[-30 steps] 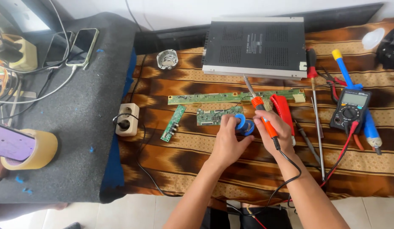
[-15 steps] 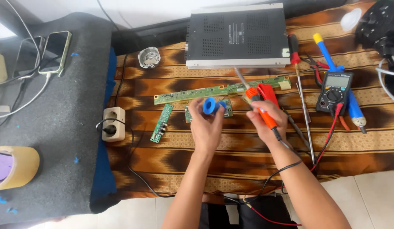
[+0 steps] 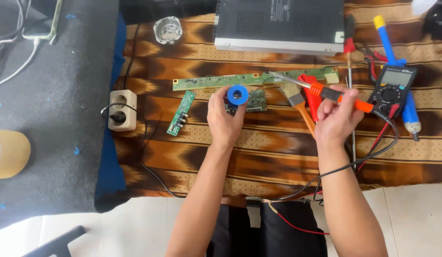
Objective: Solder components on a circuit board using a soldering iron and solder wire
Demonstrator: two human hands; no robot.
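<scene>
Hands (image 3: 224,119): one spool (image 3: 238,95), one iron (image 3: 325,91)

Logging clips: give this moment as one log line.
left hand: holds blue spool | right hand: holds soldering iron | long circuit board: on cloth

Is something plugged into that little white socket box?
Yes. A black plug with a looping black cable sits in one outlet of the white socket box; the other outlet looks empty.
</scene>
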